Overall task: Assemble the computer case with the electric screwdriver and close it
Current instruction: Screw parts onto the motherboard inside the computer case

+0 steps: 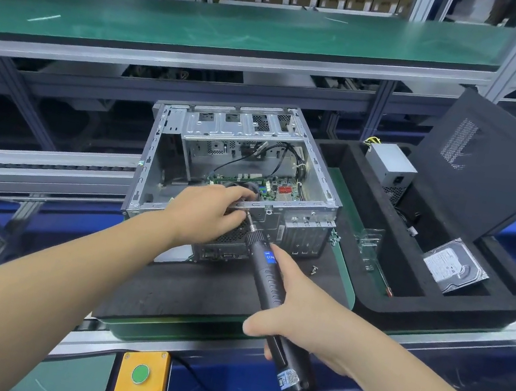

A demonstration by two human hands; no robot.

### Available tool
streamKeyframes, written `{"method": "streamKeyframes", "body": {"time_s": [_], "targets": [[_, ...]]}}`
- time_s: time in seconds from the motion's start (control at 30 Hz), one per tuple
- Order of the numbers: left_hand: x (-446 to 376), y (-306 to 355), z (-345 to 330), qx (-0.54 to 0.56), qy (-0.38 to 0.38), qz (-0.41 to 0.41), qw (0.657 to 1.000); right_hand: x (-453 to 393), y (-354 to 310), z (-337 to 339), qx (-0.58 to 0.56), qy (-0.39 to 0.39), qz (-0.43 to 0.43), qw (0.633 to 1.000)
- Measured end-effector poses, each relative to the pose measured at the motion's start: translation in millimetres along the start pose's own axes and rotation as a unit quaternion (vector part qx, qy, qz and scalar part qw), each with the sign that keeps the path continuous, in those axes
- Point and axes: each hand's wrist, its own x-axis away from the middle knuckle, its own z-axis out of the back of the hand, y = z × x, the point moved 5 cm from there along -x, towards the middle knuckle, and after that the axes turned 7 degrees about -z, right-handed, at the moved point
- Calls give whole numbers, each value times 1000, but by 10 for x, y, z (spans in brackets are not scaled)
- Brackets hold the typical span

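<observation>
At the near left edge a yellow button box with a green push-button sits on the bench rail. Just right of it and further off, my left hand reaches to the computer case, which lies open on a dark mat with its rear panel facing me. My fingers curl over the top rear edge of the chassis, and thumb and fingertips pinch together right at the screwdriver's tip; whatever small thing they pinch there is too hidden to make out. Inside the case I see the motherboard and black cables.

My right hand wraps round the electric screwdriver, fingers closed on its black barrel, index finger laid straight along it towards the blue label. The tool slants up and left, its bit touching the case's rear edge beside my left fingertips.

Right of the case, a black foam tray holds a grey power supply and a hard drive, with the black side panel propped up against its far side.
</observation>
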Motion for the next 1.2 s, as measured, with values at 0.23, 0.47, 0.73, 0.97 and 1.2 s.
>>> {"method": "streamKeyframes", "body": {"time_s": [0.23,0.47,0.73,0.97,1.2], "targets": [[-4,-4,50,88,13,36,995,0,7,-25,15,14,0,1000],[-18,7,88,143,-10,52,988,16,-6,-41,23,15,-7,1000],[-180,26,150,167,-71,18,983,0,13,-33,49,34,-9,998],[-189,22,147,168,-74,19,983,-7,17,-32,64,42,-11,997],[-173,16,129,173,-61,25,983,-8,7,-60,67,43,-12,997]]}}
